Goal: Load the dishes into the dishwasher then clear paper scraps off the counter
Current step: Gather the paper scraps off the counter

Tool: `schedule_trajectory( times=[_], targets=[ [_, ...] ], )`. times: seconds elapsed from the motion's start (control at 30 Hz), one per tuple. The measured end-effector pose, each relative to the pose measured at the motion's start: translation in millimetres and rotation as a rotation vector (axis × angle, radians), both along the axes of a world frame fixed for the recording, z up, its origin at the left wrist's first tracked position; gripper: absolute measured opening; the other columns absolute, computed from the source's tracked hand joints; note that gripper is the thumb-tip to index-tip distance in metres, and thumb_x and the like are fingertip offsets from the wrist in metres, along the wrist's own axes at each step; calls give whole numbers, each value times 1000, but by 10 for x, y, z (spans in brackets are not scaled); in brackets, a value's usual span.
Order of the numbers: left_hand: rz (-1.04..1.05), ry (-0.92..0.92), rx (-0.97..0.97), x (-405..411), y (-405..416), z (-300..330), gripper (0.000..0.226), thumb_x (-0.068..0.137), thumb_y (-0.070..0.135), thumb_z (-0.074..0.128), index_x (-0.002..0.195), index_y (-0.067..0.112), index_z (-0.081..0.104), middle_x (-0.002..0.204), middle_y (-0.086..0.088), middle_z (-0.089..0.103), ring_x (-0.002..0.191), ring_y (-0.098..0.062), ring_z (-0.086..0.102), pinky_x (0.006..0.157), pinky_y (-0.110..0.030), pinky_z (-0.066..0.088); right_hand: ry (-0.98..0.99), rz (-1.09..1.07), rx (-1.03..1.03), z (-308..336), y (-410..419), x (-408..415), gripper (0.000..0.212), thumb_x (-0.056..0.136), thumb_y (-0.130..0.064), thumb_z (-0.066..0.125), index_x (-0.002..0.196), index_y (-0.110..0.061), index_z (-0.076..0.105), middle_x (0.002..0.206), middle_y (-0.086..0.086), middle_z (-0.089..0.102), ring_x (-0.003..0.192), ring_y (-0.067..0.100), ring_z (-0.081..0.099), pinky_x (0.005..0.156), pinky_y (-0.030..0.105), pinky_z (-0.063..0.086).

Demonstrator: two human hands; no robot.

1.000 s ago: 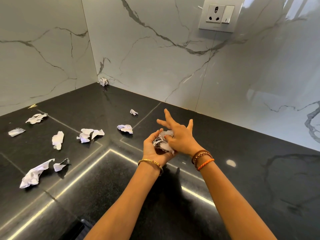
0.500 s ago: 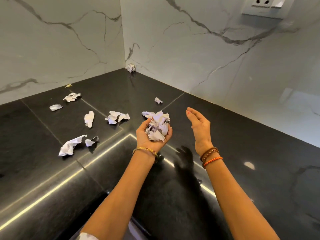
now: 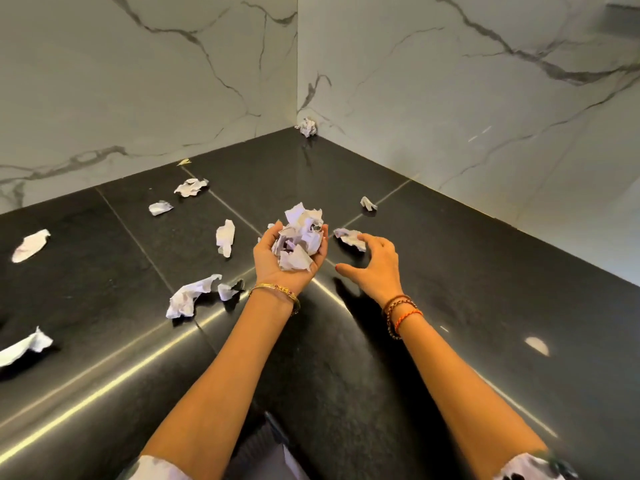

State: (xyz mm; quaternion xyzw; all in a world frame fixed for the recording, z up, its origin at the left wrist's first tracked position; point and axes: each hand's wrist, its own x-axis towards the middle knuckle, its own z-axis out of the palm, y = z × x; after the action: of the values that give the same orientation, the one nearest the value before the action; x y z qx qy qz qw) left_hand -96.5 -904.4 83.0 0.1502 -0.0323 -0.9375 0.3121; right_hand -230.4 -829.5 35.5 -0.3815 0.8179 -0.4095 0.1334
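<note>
Reach is what has changed in the head view: a second ago the right hand [image 3: 375, 263] was pressing scraps into the left palm, half a second ago it hung open beside it, and now it has gone forward and down to the loose scrap [image 3: 349, 238] lying just right of the left hand [image 3: 287, 263]. That reads as the gathering stage of the counter clearing going on, one piece at a time; no dishes or dishwasher show here. The left hand sits palm up above the black counter [image 3: 450, 271], fingers cupped round the wad of crumpled paper [image 3: 300, 239], which rises above the fingertips. The right hand is palm down, fingers spread and bent, thumb out to the left, fingertips touching or nearly touching the scrap but not closed on it yet. More scraps lie to the left, one small piece [image 3: 367, 203] sits beyond the hands, and a crumpled ball [image 3: 307, 126] rests in the wall corner.
</note>
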Motion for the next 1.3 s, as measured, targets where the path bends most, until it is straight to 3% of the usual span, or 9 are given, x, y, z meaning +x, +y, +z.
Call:
schedule_trajectory(
  times=[0.2,0.33,0.43,0.63,0.73,0.9,1.1,1.2,1.3],
  targets=[
    [25,-83,-9,40,-503,1,34,89,30,46,92,0,62,84,-20,70,88,-34,60,74,-45,51,286,-1,129,20,-593,-313,72,74,-41,73,137,-27,41,153,12,11,140,35,7,112,43,19],
    [23,-116,-30,98,-776,6,35,76,26,54,103,5,61,100,-15,65,89,-30,61,66,-38,56,283,-9,273,36,-920,-578,80,73,-54,69,142,-40,30,156,11,-2,143,35,-7,108,63,11],
    [52,-105,-29,124,-911,23,43,67,26,54,102,4,61,96,-16,66,85,-28,61,64,-32,55,230,12,319,38,-1148,-720,85,74,-61,63,145,-36,24,156,13,9,144,30,5,110,60,7],
    [110,-59,1,234,-1153,62,38,86,34,45,95,2,63,90,-17,67,75,-28,65,62,-31,56,121,218,101,66,-1371,-401,67,77,-56,63,134,-25,46,129,6,55,119,22,51,101,36,38],
    [157,-45,-7,320,-1268,52,41,90,36,39,94,3,63,89,-16,67,82,-26,62,61,-30,55,220,395,80,35,-1318,-65,82,64,-70,62,133,-30,46,126,-1,57,114,15,53,97,34,39],
    [228,-44,-28,528,-1352,59,41,91,36,37,94,5,63,88,-15,67,84,-25,61,61,-29,55,449,500,144,-34,-1313,402,85,52,-87,38,130,-52,39,130,-7,48,121,18,46,97,53,36],
    [290,-62,-25,770,-1300,142,37,90,36,41,104,7,61,99,-13,65,86,-24,61,63,-28,55,493,600,248,68,-1496,837,87,63,-74,62,138,-53,25,153,-2,19,139,26,23,100,71,13],
    [330,-69,-39,886,-1286,212,37,90,35,43,105,6,59,99,-14,64,86,-24,61,60,-29,56,588,648,366,67,-1643,961,78,66,-76,56,136,-51,31,152,-4,21,138,32,22,101,68,15],
    [347,-86,-63,987,-1295,266,36,90,35,42,100,5,60,93,-15,66,83,-24,61,61,-29,55,671,600,225,29,-1701,1031,49,75,-66,56,115,-38,58,124,-1,52,113,29,48,87,47,37]
  ],
)
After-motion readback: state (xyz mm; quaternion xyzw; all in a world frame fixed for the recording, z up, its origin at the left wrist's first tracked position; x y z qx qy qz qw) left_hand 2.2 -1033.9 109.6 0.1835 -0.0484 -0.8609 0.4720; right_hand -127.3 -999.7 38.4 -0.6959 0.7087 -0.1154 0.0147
